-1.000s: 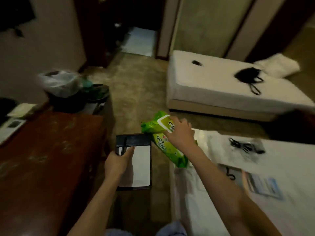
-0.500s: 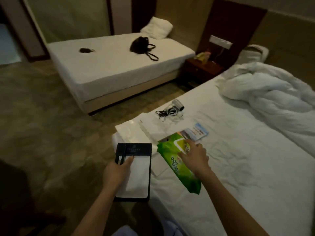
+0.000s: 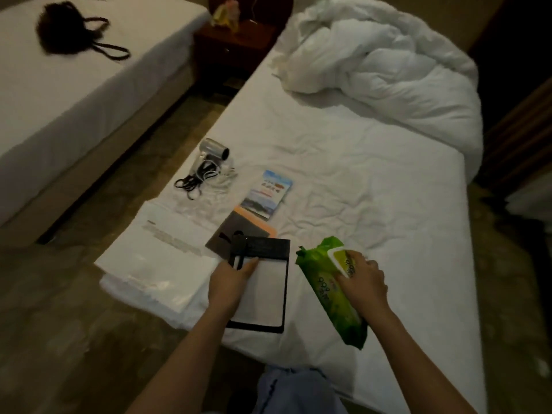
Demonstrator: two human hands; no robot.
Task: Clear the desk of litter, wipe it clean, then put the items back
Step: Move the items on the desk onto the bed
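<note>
My right hand [image 3: 363, 280] grips the crinkly green wipes pack [image 3: 331, 289] above the rumpled white bed [image 3: 373, 186]; left of the pack, my left hand [image 3: 228, 283] holds a flat black-framed notepad [image 3: 263, 286]. Beyond the pack lie glossy leaflets [image 3: 267, 194] and a dryer [image 3: 213, 149].

The near bed [image 3: 373, 180] is carrying a crumpled duvet [image 3: 388, 64], hair dryer [image 3: 213, 148], leaflet [image 3: 267, 192], folders and plastic bags [image 3: 155, 264] — all lying on its sheet.
</note>
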